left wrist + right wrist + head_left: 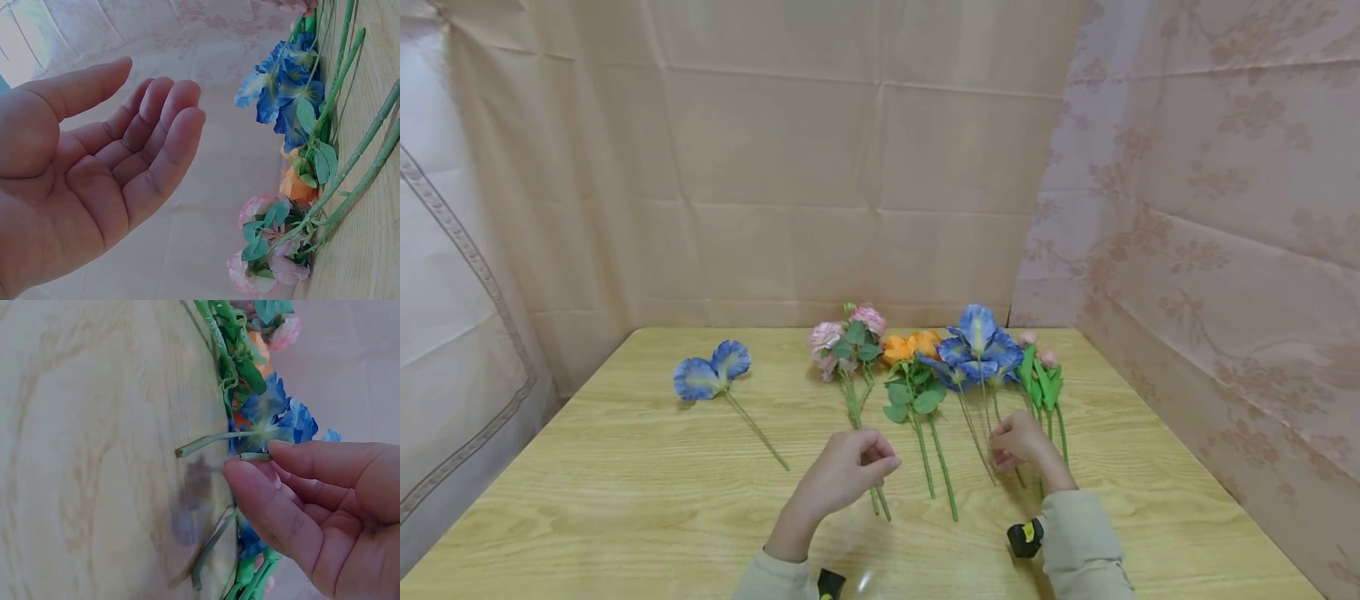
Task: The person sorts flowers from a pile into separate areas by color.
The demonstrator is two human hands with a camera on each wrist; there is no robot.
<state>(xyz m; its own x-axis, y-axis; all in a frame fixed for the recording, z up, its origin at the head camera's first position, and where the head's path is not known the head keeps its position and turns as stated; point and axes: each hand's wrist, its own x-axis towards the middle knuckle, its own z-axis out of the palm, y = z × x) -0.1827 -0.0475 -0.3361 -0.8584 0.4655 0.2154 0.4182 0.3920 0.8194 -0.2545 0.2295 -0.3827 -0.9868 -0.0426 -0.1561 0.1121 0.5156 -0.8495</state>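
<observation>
My right hand [1022,442] pinches the stem of a blue iris [978,330] between thumb and fingertips; the stem's cut end [253,457] pokes out of the pinch in the right wrist view. Other blue irises [953,353] lie close behind and beside it. My left hand [842,473] is loosely bent above the table and holds nothing, its palm bare in the left wrist view. Beneath it run the stems of the pink flowers [826,336]. Between the hands lie orange flowers [912,347] with green leaves.
A single blue iris [698,379] lies apart at the left of the wooden table [625,508]. Pink tulips [1048,359] with green leaves lie at the right, beside my right hand. A beige curtain [775,150] hangs behind, a floral cloth [1217,250] at the right.
</observation>
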